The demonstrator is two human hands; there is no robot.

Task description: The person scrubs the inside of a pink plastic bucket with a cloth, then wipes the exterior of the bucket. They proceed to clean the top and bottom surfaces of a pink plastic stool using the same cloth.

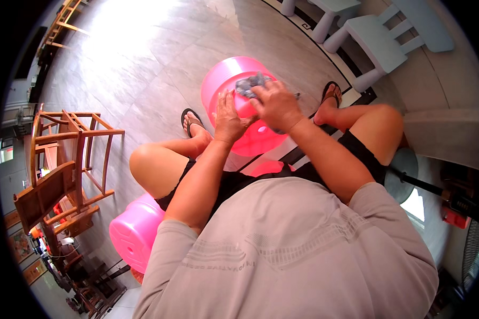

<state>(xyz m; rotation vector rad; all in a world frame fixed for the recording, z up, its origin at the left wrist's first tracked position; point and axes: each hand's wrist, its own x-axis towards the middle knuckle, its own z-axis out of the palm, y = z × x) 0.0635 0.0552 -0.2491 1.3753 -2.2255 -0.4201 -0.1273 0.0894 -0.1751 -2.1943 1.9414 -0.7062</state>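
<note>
A round pink plastic tub or stool stands on the floor between my feet, with a small hole showing in its near part. My left hand rests on it, fingers stretched forward and thumb out to the right. A crumpled grey patterned cloth lies against its upper surface, bunched under the fingers of my right hand. The right hand holds this cloth, slightly blurred. Part of the pink surface is hidden under both hands.
Another pink plastic tub or stool is beside my left thigh. Wooden chairs stand to the left. Pale blue child-size chairs line the right wall. A fan's wire guard is at the lower right.
</note>
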